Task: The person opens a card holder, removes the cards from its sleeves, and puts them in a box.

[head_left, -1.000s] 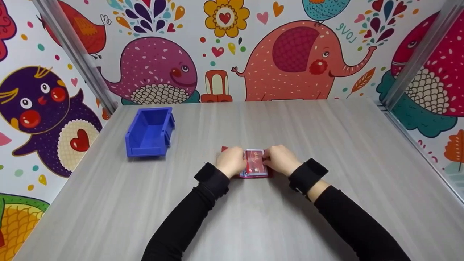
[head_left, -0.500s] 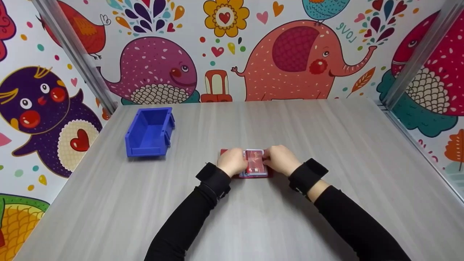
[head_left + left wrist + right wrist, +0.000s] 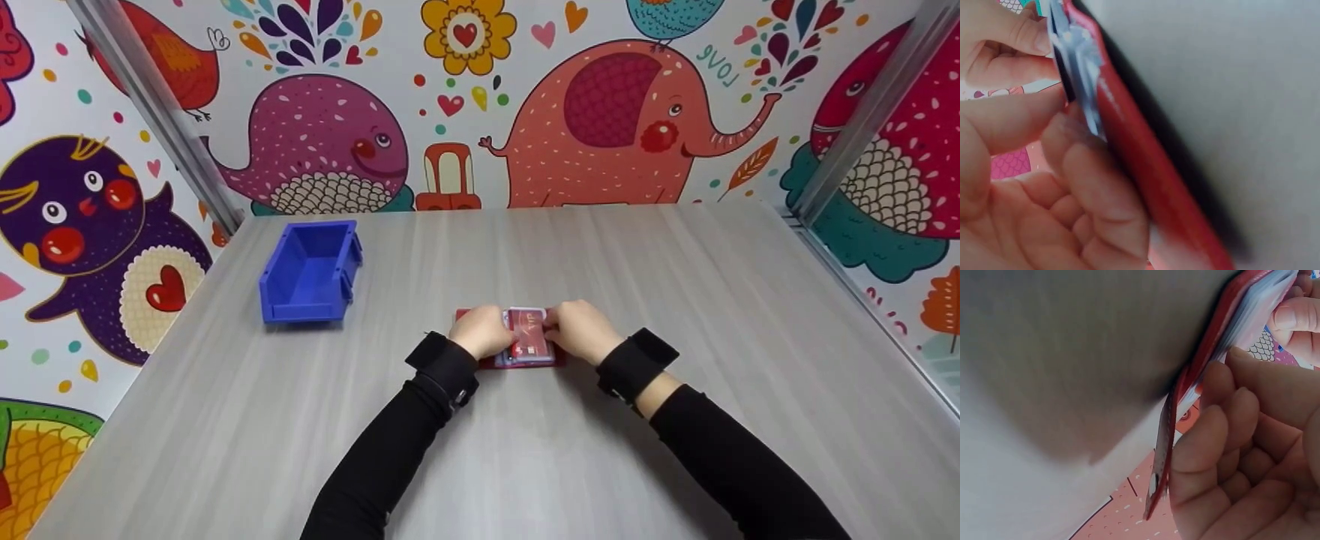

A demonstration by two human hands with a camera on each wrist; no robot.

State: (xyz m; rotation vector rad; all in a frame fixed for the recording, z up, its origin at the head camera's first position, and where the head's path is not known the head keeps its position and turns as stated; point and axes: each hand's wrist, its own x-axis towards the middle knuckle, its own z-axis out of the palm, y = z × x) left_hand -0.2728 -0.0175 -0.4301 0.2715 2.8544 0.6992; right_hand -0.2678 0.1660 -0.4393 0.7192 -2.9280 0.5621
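Note:
A red card holder [image 3: 559,364] lies opened out on the table, with clear plastic sleeves [image 3: 1241,318] inside. Over the sleeves lies a red card [image 3: 531,336] with pale lettering. My left hand [image 3: 481,331] pinches the card's left edge between thumb and index finger, its other fingers curled over the holder's left half. From the right side, my right hand [image 3: 583,330] pinches the edge of the sleeves. The right wrist view shows the holder's snap strap [image 3: 1161,461] sticking out beside the right fingers. How deep the card sits in its sleeve is hidden.
On the left of the table [image 3: 675,262] stands a blue bin [image 3: 307,274], tilted a little in view. Walls printed with cartoon animals, joined by metal posts [image 3: 862,112], close off the back and both sides.
My left hand has shifted slightly right along with the card's edge, and more of the holder's red left part shows. The right hand stays in place.

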